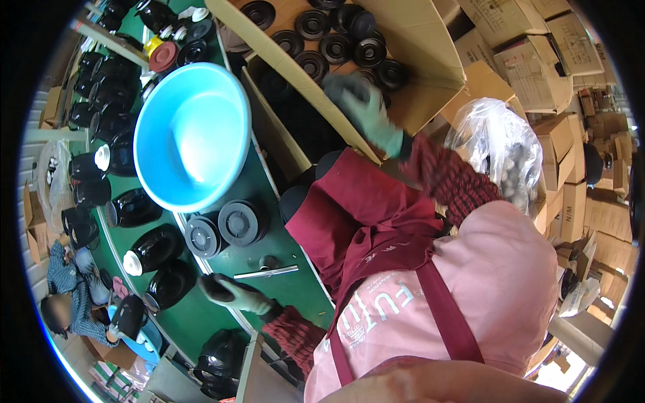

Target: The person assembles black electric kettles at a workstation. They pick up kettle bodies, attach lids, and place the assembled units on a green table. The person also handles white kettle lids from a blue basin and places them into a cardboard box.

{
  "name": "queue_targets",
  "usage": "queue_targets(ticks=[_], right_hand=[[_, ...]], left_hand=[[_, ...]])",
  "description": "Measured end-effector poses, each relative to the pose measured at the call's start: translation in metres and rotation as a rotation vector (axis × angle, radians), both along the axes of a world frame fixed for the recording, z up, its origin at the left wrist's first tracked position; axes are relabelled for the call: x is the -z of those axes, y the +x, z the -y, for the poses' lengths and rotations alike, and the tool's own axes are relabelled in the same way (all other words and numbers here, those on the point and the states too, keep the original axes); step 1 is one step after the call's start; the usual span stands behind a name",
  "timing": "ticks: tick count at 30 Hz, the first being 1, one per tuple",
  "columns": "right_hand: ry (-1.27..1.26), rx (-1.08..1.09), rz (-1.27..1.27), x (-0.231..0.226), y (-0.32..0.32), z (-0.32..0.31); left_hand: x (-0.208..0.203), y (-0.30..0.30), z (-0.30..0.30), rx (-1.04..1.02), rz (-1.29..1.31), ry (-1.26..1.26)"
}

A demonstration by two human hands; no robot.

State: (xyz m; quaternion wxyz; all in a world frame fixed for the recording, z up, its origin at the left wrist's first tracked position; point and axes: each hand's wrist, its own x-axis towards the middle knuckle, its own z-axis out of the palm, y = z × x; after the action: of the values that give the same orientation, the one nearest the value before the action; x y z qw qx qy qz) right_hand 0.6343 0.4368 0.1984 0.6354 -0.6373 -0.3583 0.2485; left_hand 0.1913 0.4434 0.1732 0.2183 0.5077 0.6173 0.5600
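Both my hands wear pale green work gloves with dark grey coated fingers. My left hand is over the green bench top, its fingers loosely spread beside a glossy black pot; I see nothing in it. My right hand reaches across the near wall of an open cardboard box. Its fingers are smeared by motion, so any hold is unclear. Inside that box lie several round black lids. Two dark grey round lids lie on the bench, with a silver metal bar nearby.
A large light-blue basin stands on the bench, with rows of black pots beyond it. Another cardboard box with a dark inside is against my knees. A clear plastic bag and stacked cartons are at right. Another person works at far left.
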Motion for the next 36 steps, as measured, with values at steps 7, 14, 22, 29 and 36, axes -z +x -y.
queue_targets(ticks=[7, 14, 22, 29, 36], right_hand=[[-1.065, 0.192, 0.171, 0.224, 0.182, -0.067], [-0.788, -0.120, -0.167, 0.259, 0.250, -0.021], [-0.642, -0.190, -0.271, 0.223, 0.218, -0.012], [-0.506, -0.079, -0.245, 0.187, 0.221, -0.025], [-0.550, -0.172, 0.900, 0.116, 0.192, 0.000]], left_hand=[[-0.006, 0.106, 0.066, 0.570, -0.053, -0.279], [-0.024, 0.164, 0.063, 0.710, -0.125, -0.395], [-0.015, 0.188, 0.046, 0.850, -0.267, -0.341], [-0.026, 0.207, 0.049, 0.934, -0.222, -0.421], [-0.019, 0.207, 0.050, 0.959, -0.223, -0.415]])
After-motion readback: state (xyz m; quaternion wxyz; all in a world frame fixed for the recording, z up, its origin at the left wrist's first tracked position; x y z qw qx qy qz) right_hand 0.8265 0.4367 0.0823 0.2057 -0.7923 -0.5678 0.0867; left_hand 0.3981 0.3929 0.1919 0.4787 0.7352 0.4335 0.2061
